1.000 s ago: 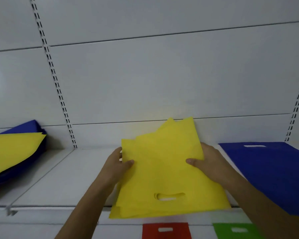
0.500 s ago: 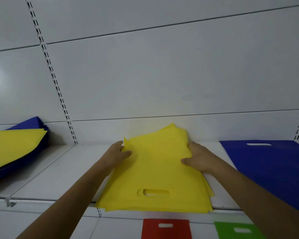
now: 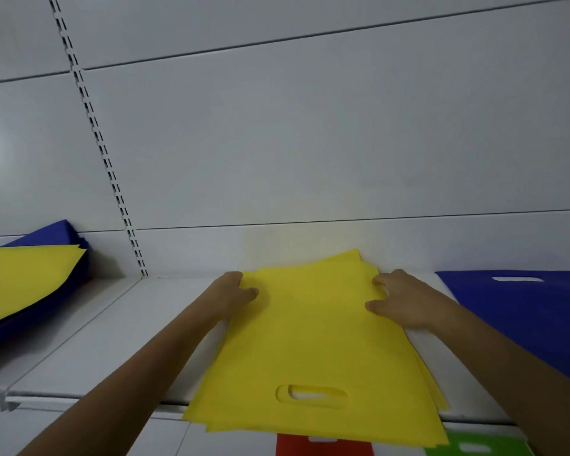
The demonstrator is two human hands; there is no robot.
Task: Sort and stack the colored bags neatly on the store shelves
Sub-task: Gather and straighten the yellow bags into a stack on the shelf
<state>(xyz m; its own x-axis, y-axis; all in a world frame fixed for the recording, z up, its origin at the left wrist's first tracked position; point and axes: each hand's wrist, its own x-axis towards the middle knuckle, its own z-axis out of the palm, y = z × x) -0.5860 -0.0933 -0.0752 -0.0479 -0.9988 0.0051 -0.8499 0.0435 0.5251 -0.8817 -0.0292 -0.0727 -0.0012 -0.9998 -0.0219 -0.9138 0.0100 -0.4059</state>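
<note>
1. The stack of yellow bags (image 3: 313, 343) lies flat on the white shelf (image 3: 112, 327), its far corners close to the back wall and its handle end hanging a little over the front lip.
2. The left hand (image 3: 234, 292) is on the stack's far left edge, thumb on top and fingers curled at the side, so it looks to be pinching that edge.
3. The right hand (image 3: 400, 299) holds the far right edge the same way, with bent fingers on the top bag and the thumb along the side.
4. These bags look thin, light and floppy, like soft fabric sheets. I'd say they slide over one another easily, since the layers at the far end and the right side are fanned out of line.
5. The best hold seems to be the two long sides, squeezing inward to square the pile. The cut-out handle (image 3: 311, 394) would lift only the top layers.
6. A blue bag (image 3: 520, 311) lies just to the right, and another yellow-on-blue pile (image 3: 23, 278) sits well apart on the left.
</note>
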